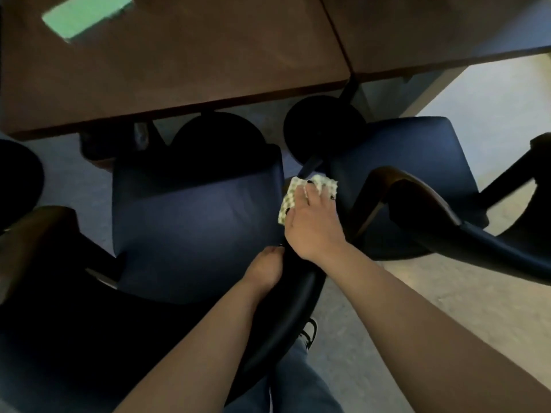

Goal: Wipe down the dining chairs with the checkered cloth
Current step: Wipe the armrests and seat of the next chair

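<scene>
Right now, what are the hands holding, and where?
The right hand presses the checkered cloth near its middle against the chair's right edge; the left hand grips the chair's dark backrest.

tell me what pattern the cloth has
Pale green-and-white checks on the cloth; the head view shows it.
</scene>
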The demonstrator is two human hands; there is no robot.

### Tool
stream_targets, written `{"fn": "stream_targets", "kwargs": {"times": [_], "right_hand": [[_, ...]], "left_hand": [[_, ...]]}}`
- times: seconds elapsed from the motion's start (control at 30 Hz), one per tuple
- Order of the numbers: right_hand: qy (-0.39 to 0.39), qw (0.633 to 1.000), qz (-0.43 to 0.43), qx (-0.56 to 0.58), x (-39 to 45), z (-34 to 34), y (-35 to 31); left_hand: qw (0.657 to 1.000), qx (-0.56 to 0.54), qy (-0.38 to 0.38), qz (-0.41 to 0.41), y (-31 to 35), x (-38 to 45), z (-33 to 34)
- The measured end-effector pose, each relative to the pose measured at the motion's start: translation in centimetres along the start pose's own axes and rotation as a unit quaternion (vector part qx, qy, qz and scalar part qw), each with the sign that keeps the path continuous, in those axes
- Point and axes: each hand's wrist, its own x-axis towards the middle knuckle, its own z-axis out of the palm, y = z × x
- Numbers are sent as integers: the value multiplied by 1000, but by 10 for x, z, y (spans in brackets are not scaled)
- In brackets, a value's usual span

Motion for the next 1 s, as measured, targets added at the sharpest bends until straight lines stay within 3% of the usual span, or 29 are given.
{"fn": "stream_targets", "kwargs": {"times": [0.07, 0.17, 0.37, 0.47, 0.53, 0.7, 0.8, 0.87, 1.0], "right_hand": [[-2, 999, 36, -25, 18, 5, -3], [-34, 997, 59, 32, 46, -4, -2], [-153, 982, 9, 111, 97, -16, 19], [-157, 968, 46, 191, 112, -12, 30], [-167, 966, 25, 193, 114, -13, 30], [-161, 972, -151, 84, 93, -17, 29], [-125, 952, -278, -34, 61, -22, 24], [-113, 927, -324, -153, 35, -23, 18], [-108, 895, -356, -246, 8, -21, 11]], "left_hand": [[1000, 12, 8, -1, -6, 7, -1], [1000, -3, -6, -12, -14, 19, -1], [997, -56, -24, -44, -20, 30, 3], [991, -107, -21, -76, -21, 31, 4], [987, -132, -20, -92, -22, 32, 4], [991, -113, -30, -70, -20, 29, 2], [992, -102, -17, -72, -16, 26, 0], [996, -67, -23, -56, -15, 24, 0], [998, -19, 1, -54, -20, 26, -2]]}}
